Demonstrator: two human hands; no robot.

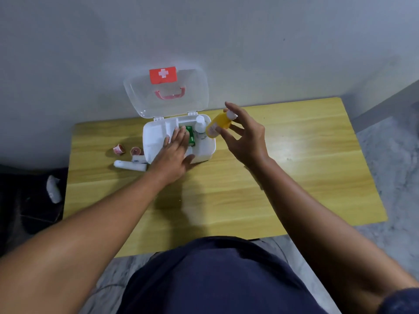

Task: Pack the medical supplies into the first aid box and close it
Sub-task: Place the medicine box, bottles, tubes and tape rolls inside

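Left hand (175,152) flat, released, steadying first aid box (204,152) near table's far edge; right hand (243,138) grasping yellow bottle (218,126), poised for packing.

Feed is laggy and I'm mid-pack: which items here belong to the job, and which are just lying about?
Job: first aid box, green carton and clear bottle inside; yellow bottle in right hand; tape rolls, white tubes waiting.
Lying about: white bundle off the table.
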